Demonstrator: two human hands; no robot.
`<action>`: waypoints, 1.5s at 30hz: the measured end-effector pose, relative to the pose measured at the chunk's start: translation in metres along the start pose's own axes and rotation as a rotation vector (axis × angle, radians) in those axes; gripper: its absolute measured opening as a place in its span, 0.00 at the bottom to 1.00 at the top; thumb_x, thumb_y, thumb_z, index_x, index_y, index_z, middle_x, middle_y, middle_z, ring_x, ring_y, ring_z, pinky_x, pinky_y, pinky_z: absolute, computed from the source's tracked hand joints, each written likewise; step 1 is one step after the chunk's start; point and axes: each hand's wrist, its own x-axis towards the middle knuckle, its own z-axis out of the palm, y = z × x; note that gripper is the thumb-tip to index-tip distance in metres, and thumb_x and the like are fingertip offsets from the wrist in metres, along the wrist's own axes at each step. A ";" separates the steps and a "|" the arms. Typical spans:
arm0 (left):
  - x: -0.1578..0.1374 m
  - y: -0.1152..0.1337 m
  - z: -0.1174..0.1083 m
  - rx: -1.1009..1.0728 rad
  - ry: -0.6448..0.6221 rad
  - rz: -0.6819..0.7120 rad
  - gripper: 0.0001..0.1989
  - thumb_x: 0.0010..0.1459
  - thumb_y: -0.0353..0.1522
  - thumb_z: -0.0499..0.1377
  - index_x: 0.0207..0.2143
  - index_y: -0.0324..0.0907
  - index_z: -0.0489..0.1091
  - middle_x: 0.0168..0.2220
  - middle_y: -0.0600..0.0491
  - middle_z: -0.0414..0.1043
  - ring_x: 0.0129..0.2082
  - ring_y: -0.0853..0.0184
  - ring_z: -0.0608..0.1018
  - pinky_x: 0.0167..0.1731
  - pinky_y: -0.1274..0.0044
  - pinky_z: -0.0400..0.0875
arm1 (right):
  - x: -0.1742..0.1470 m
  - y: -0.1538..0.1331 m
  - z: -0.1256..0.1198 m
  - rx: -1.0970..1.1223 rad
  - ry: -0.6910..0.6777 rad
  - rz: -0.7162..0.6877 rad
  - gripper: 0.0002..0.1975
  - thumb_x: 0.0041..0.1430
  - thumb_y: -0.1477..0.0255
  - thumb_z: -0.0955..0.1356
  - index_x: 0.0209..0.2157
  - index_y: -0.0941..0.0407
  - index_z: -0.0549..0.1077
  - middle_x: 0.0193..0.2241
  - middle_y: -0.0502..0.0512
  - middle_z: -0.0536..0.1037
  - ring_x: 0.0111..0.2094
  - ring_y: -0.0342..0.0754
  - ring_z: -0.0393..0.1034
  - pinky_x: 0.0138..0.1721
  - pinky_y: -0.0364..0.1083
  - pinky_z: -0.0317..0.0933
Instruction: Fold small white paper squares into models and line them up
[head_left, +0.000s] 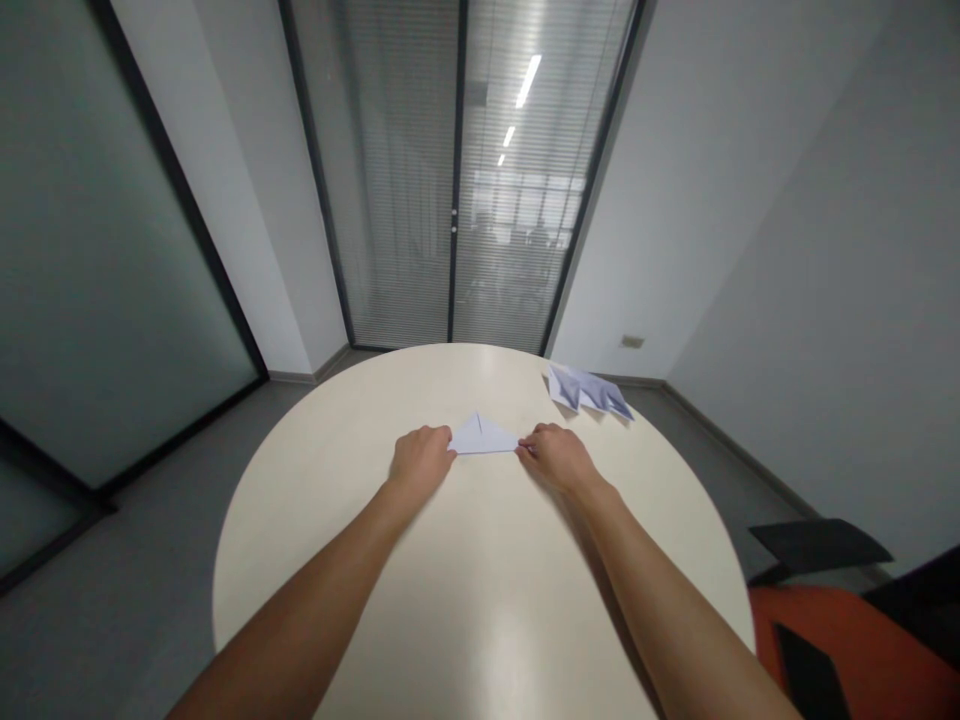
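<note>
Folded white paper (482, 438), triangular, flat-based

Both hands, left (422, 460) and right (556, 456), pinched a folded paper triangle (480, 438) by its ends, more folded papers (589, 390) sitting near the round table's far edge (450, 365).

The folded sheet (482, 438) between left grip (422, 458) and right grip (560, 456) is smooth, matt paper. Beneath both, the bench (480, 570) looks smooth and softly glossy.
</note>
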 end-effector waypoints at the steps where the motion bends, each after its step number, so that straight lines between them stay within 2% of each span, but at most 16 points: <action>1: 0.000 0.001 0.000 0.013 -0.003 0.005 0.12 0.63 0.35 0.57 0.45 0.44 0.76 0.43 0.45 0.79 0.44 0.56 0.80 0.42 0.69 0.72 | 0.000 -0.002 -0.001 -0.027 -0.002 0.005 0.16 0.66 0.67 0.63 0.36 0.54 0.83 0.38 0.60 0.81 0.41 0.53 0.74 0.41 0.46 0.60; 5: -0.002 0.005 -0.002 0.046 0.000 0.019 0.13 0.64 0.32 0.54 0.44 0.41 0.77 0.41 0.42 0.79 0.43 0.54 0.81 0.40 0.68 0.73 | 0.000 -0.010 -0.004 -0.079 -0.017 0.079 0.16 0.65 0.68 0.63 0.32 0.57 0.81 0.37 0.63 0.81 0.39 0.54 0.74 0.38 0.46 0.60; 10: -0.003 0.006 -0.005 0.045 -0.016 0.017 0.13 0.64 0.31 0.54 0.44 0.40 0.77 0.41 0.42 0.79 0.43 0.54 0.81 0.41 0.68 0.73 | 0.001 -0.015 -0.006 -0.052 -0.035 0.193 0.16 0.64 0.67 0.64 0.32 0.59 0.81 0.36 0.65 0.81 0.37 0.55 0.75 0.35 0.47 0.61; 14: -0.003 0.006 -0.006 0.048 -0.009 0.019 0.12 0.63 0.31 0.55 0.43 0.40 0.77 0.41 0.42 0.79 0.43 0.54 0.81 0.40 0.68 0.74 | -0.001 -0.011 -0.004 0.011 0.003 0.117 0.14 0.64 0.68 0.64 0.34 0.57 0.81 0.39 0.62 0.80 0.42 0.54 0.74 0.38 0.46 0.61; 18: -0.003 0.006 -0.005 0.049 -0.017 0.030 0.11 0.64 0.31 0.55 0.43 0.40 0.77 0.41 0.42 0.79 0.42 0.55 0.81 0.40 0.69 0.73 | -0.001 -0.004 0.003 0.124 0.002 0.009 0.14 0.66 0.68 0.63 0.41 0.54 0.80 0.43 0.58 0.79 0.46 0.50 0.72 0.43 0.43 0.61; 24: -0.004 0.007 -0.006 0.051 -0.015 0.039 0.11 0.64 0.32 0.55 0.44 0.40 0.75 0.42 0.43 0.79 0.43 0.56 0.81 0.41 0.69 0.73 | -0.001 -0.003 0.004 0.096 -0.027 0.025 0.15 0.67 0.67 0.62 0.41 0.54 0.80 0.44 0.59 0.78 0.46 0.51 0.72 0.42 0.44 0.61; 29: -0.004 0.006 -0.006 0.057 -0.017 0.036 0.11 0.65 0.33 0.55 0.45 0.41 0.75 0.42 0.44 0.79 0.43 0.56 0.81 0.41 0.70 0.72 | -0.002 -0.002 0.000 0.100 -0.041 0.082 0.17 0.68 0.63 0.62 0.44 0.53 0.81 0.45 0.59 0.78 0.46 0.51 0.72 0.40 0.44 0.60; 35: -0.002 0.004 -0.002 0.033 0.006 0.028 0.12 0.65 0.34 0.53 0.45 0.43 0.76 0.41 0.45 0.80 0.43 0.57 0.81 0.40 0.71 0.72 | -0.002 -0.001 -0.004 0.131 -0.034 0.138 0.20 0.69 0.60 0.61 0.42 0.54 0.81 0.44 0.59 0.79 0.45 0.50 0.72 0.38 0.43 0.59; 45: 0.000 0.002 0.001 -0.026 0.030 0.022 0.14 0.68 0.36 0.52 0.44 0.44 0.76 0.41 0.46 0.80 0.42 0.57 0.81 0.41 0.71 0.71 | -0.001 0.009 0.001 0.192 -0.008 0.087 0.18 0.69 0.59 0.62 0.44 0.52 0.81 0.41 0.56 0.79 0.41 0.47 0.73 0.36 0.41 0.59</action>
